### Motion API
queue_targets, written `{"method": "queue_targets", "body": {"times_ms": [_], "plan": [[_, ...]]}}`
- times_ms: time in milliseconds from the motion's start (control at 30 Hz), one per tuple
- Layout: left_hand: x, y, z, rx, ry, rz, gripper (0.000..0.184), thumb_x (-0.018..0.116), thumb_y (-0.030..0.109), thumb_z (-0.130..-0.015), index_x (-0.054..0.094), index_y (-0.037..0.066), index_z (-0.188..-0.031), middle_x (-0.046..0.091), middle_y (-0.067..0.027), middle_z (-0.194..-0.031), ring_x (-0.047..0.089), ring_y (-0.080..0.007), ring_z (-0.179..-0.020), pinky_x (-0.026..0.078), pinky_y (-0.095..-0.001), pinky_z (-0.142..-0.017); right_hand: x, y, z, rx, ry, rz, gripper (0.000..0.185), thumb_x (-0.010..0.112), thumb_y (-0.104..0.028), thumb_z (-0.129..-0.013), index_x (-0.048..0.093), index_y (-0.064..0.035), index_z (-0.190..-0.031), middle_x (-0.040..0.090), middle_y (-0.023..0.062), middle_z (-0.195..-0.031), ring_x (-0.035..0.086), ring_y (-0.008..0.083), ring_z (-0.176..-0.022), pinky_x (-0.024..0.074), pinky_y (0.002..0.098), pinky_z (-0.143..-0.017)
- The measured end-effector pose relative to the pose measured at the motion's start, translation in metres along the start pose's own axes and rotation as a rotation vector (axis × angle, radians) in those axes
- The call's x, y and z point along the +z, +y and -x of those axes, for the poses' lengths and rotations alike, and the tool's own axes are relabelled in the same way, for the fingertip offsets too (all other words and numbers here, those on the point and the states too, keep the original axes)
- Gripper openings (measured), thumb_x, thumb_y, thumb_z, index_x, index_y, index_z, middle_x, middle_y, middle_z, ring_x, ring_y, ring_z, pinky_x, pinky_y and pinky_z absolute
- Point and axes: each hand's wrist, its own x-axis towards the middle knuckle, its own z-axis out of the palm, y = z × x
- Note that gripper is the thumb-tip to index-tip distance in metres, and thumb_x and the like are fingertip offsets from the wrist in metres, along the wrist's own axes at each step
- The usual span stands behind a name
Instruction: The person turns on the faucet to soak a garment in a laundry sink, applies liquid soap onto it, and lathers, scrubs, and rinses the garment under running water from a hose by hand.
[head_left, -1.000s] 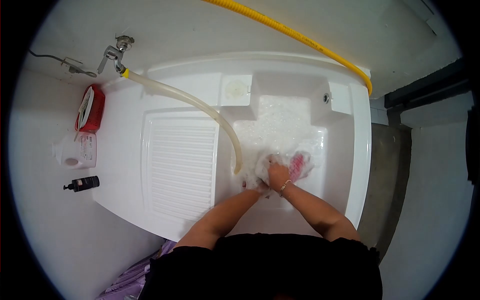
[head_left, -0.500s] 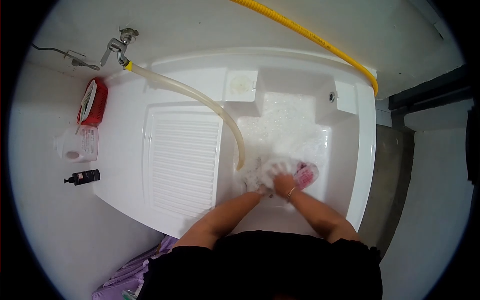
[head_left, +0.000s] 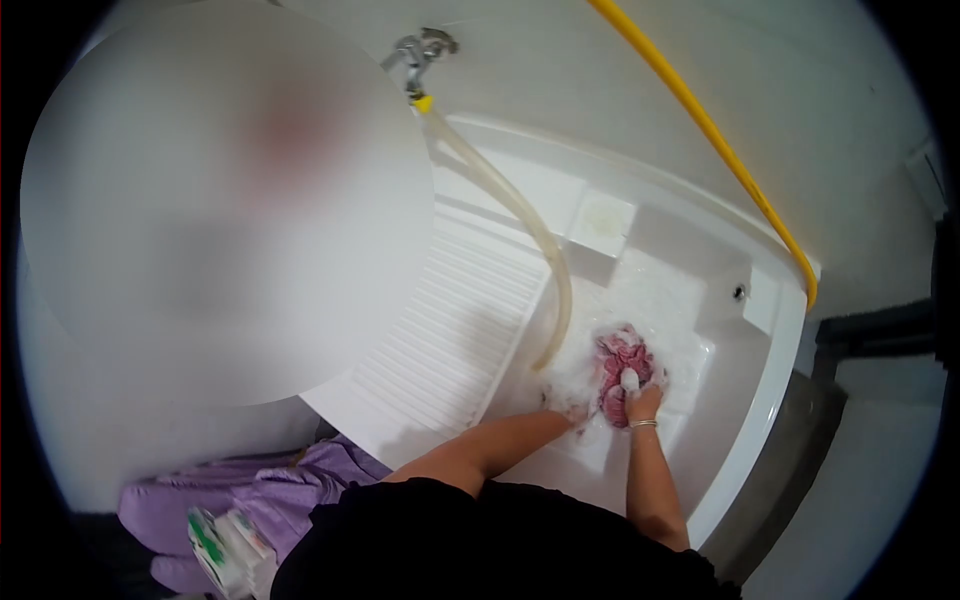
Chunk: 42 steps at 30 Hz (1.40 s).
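Sudsy water fills the bottom of the white basin. A wet, crumpled pink cloth lies bunched in the foam. My right hand, with a bracelet at the wrist, grips the cloth's right side; a white blob, perhaps foam, covers part of the fingers. To the left of the cloth, my left hand is down in the suds. Foam hides its fingers, so I cannot see what it holds.
A ribbed washboard slopes left of the basin. The clear hose runs from the wall tap into it. A yellow hose hangs along the wall. Purple fabric lies lower left. A blurred disc covers the upper left.
The view has turned, so the basin sits lower and tilted. The pink cloth now shows more above the foam, and my right hand has moved from beside it onto it.
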Motion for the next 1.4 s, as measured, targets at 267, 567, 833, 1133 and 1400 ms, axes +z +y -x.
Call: {"method": "queue_targets", "body": {"times_ms": [267,567,833,1133,1400], "plan": [[-0.042,0.065,0.048,0.171,0.364,-0.259,0.042,0.046,0.035,-0.083,0.053,-0.002,-0.101,0.057,-0.0184,-0.09,0.06,-0.028,-0.071,0.047,-0.0402,-0.069,0.051,-0.026,-0.015,-0.091,-0.841,0.417,0.027,0.055,-0.014,-0.07,0.06,-0.0038,-0.095,0.061,0.0196,-0.083,0.06,0.0321,-0.076,0.048,0.0411,-0.066],[-0.047,0.081,0.076,0.229,0.518,-0.399,0.041,0.048,0.034,-0.082,0.052,-0.002,-0.102,0.057,-0.0182,-0.091,0.059,-0.0282,-0.073,0.047,-0.0401,-0.07,0.047,0.015,-0.019,-0.124,-0.458,0.089,0.027,0.061,-0.019,-0.065,0.055,-0.0012,-0.084,0.058,0.0203,-0.077,0.056,0.038,-0.074,0.0454,0.0436,-0.064],[-0.06,0.111,0.087,0.268,0.522,-0.492,0.04,0.049,0.032,-0.08,0.051,-0.001,-0.103,0.056,-0.0181,-0.092,0.058,-0.0284,-0.074,0.046,-0.0399,-0.07,0.044,-0.008,-0.064,-0.148,-0.697,0.358,0.014,0.056,-0.008,-0.067,0.06,-0.0032,-0.08,0.06,0.0182,-0.082,0.06,0.0321,-0.075,0.0485,0.0412,-0.065],[-0.062,0.106,0.1,0.268,0.505,-0.516,0.04,0.05,0.03,-0.079,0.05,-0.001,-0.104,0.056,-0.0179,-0.093,0.058,-0.0287,-0.076,0.046,-0.0398,-0.071,0.002,-0.035,-0.012,-0.017,-0.777,0.177,0.02,0.056,-0.009,-0.066,0.057,-0.0027,-0.085,0.058,0.0206,-0.082,0.058,0.036,-0.077,0.0463,0.0431,-0.069],[-0.065,0.108,0.098,0.28,0.526,-0.534,0.04,0.051,0.029,-0.077,0.049,0.0,-0.105,0.055,-0.0178,-0.093,0.057,-0.0289,-0.078,0.045,-0.0397,-0.071,0.018,-0.025,-0.076,-0.068,-0.692,0.237,0.025,0.058,-0.01,-0.066,0.057,-0.006,-0.091,0.058,0.0214,-0.092,0.058,0.0329,-0.085,0.0475,0.0419,-0.073]]}}
